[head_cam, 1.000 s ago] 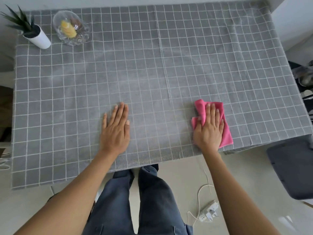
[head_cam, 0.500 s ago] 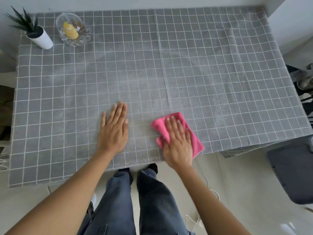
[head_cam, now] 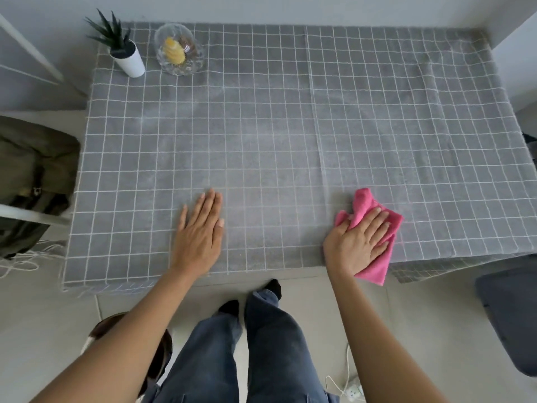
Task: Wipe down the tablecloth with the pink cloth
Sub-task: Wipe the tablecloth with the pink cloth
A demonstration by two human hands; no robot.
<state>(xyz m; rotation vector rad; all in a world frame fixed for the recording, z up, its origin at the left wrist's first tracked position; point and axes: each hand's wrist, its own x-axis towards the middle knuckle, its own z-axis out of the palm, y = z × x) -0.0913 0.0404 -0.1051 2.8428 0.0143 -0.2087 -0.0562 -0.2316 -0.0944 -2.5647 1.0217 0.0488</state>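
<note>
Sweeping back toward the right along the near edge of the grey checked tablecloth (head_cam: 276, 135), the pink cloth (head_cam: 374, 228) is now sitting right of the centre crease, where half a second ago it was close to the left hand (head_cam: 200, 231), so I judge the near strip is getting passes both ways while the far part of the desk is waiting. The right hand (head_cam: 356, 242) is pressing the cloth flat with straight fingers, its lower corner hanging over the edge, and the left hand is staying flat, open and empty on the fabric.
</note>
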